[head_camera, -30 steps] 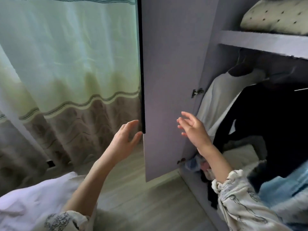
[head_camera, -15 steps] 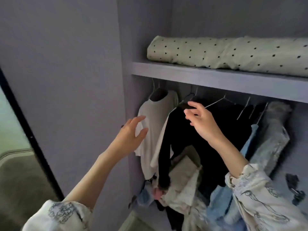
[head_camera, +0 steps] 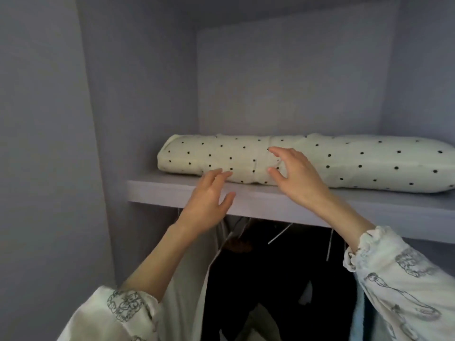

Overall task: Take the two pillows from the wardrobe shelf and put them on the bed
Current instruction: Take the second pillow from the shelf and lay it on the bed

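Two cream pillows with black dots lie end to end on the grey wardrobe shelf (head_camera: 157,193). The left pillow (head_camera: 211,157) fills the shelf's left part and the right pillow (head_camera: 369,163) runs off the right edge of the view. My left hand (head_camera: 209,198) is raised in front of the shelf edge, fingers apart, fingertips at the left pillow's lower front. My right hand (head_camera: 295,175) hovers open in front of the place where the two pillows meet, holding nothing. The bed is out of view.
The wardrobe's side wall (head_camera: 135,94) stands close on the left and the open door panel (head_camera: 44,143) further left. Below the shelf hang clothes on wire hangers: a white garment (head_camera: 187,279), dark garments (head_camera: 270,279) and a light blue one (head_camera: 357,316).
My view has swung from the curtain and door up to the shelf. Both hands have risen from the hanging clothes to the pillows' level, still empty.
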